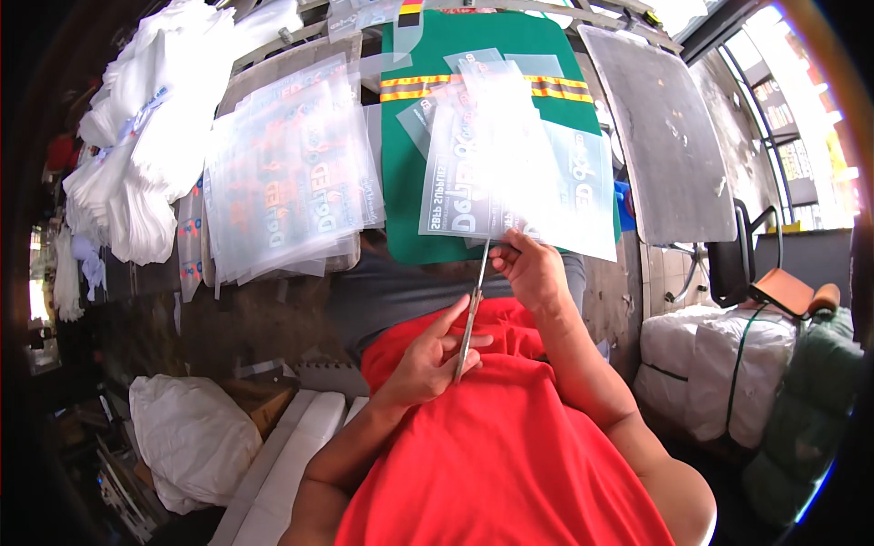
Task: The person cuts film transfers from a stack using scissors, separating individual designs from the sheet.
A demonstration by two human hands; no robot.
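Note:
Long metal scissors (472,323) stand between my hands, their tips at the lower edge of a clear printed plastic sheet (452,196). My left hand (435,357) is closed around the handle end, with the index finger stretched along the metal. With fingers bent in a pinch, my right hand (531,270) grips the sheet's lower edge beside the blades. That sheet lies over several similar ones on a green board (407,238), which is crossed by a yellow, orange and grey striped band (407,88). Exactly how the fingers meet the handle is partly hidden.
Left of the board, a stack of printed plastic sheets (296,173) rests on a grey board. White cloth bundles (150,118) hang at the far left. Another grey board (660,136) is at the right. White wrapped bales (715,364) and a chair (742,255) stand beyond it.

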